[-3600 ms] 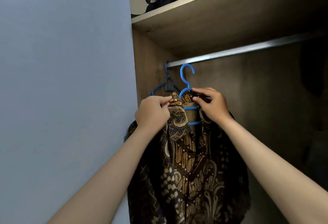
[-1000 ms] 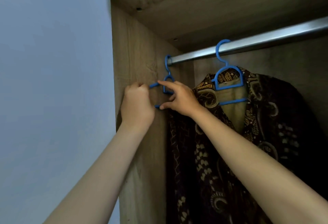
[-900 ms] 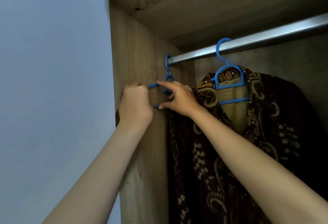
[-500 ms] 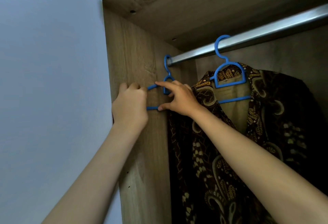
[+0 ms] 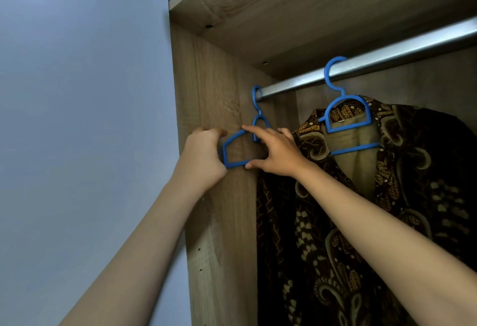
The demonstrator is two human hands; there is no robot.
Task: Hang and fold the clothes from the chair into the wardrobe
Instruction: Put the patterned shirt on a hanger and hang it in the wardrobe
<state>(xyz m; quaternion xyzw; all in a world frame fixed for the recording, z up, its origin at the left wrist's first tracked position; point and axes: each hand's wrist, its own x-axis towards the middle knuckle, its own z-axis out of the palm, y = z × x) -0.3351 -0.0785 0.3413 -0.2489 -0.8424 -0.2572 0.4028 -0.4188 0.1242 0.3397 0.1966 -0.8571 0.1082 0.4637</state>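
A brown and gold batik shirt (image 5: pixel 361 209) hangs on a blue hanger (image 5: pixel 347 116) from the metal rail (image 5: pixel 387 59) inside the wardrobe. At the rail's left end hangs an empty blue hanger (image 5: pixel 233 148), its hook around the rail. My left hand (image 5: pixel 204 158) grips that hanger's left shoulder against the wardrobe's side panel. My right hand (image 5: pixel 276 152) pinches its middle, index finger on the upper arm and thumb on the lower bar. The chair is out of view.
The wooden side panel (image 5: pixel 214 80) of the wardrobe stands right behind the empty hanger. A wooden shelf (image 5: pixel 296 3) sits just above the rail. A plain blue-grey wall (image 5: pixel 82 119) fills the left.
The batik shirt, held on its hanger 3.6 s ago, now hangs on the rail. Both hands have moved to the empty hanger at the left end, and over the last second its left shoulder has come further out.
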